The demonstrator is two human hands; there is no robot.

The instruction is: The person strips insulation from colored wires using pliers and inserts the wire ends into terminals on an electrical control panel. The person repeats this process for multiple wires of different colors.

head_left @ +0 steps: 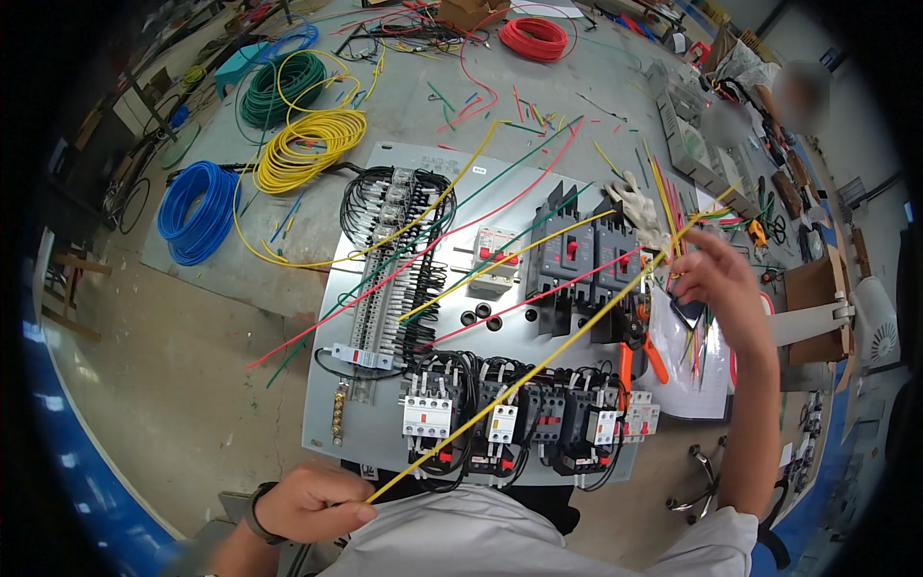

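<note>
A long yellow wire (577,335) runs taut and slanting across the front of the panel. Its near end is pinched between thumb and fingers of my left hand (312,502), low at the left. Up at the right, my right hand (716,279) has its fingers curled on the same wire, and the far end sticks out beyond them. Beneath it lies a metal mounting plate (322,409) with a terminal strip (370,298), a small breaker (495,260), two large dark breakers (567,250) and a row of contactors (427,416). Other yellow, green and red wires lie across the plate.
Coils of blue (197,212), yellow (308,149), green (284,88) and red wire (534,38) lie on the grey table. Orange-handled pliers (656,358), a white glove (636,207) and a paper sheet (707,380) are at the right. Another person (760,82) is at the far right.
</note>
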